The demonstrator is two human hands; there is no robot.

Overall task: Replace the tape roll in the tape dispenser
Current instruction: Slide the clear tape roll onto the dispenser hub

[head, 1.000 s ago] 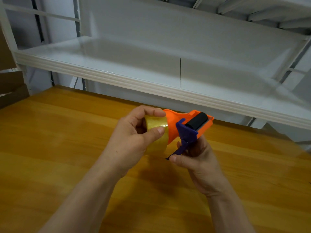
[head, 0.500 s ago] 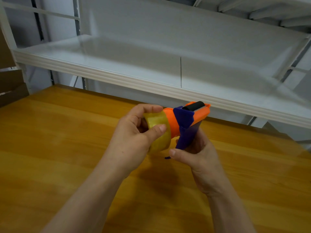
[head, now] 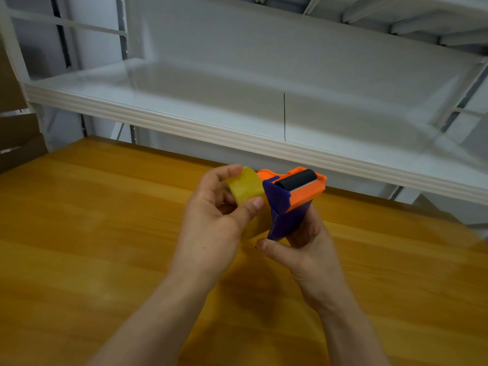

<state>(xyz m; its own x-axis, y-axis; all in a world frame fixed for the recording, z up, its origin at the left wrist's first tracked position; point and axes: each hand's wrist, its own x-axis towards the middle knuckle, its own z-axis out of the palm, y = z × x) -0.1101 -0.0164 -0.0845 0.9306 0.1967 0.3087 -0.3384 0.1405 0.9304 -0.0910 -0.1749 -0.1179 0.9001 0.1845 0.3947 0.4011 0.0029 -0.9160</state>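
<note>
I hold an orange and purple tape dispenser (head: 289, 199) above the wooden table (head: 92, 233). Its black roller faces up and away from me. My right hand (head: 303, 249) grips the purple handle from below. A yellowish tape roll (head: 245, 187) sits against the dispenser's left side. My left hand (head: 214, 220) is closed around that roll, with fingers over its top and the thumb on its near edge. Whether the roll sits fully on the hub is hidden by my fingers.
A white metal shelf (head: 237, 138) runs across just behind the table, its front lip level with the dispenser. Brown cardboard boxes (head: 15, 138) stand at the far left edge.
The dispenser has turned in my right hand, so the black roller and purple handle now face me more. My left hand kept its hold on the roll and shifted slightly.
</note>
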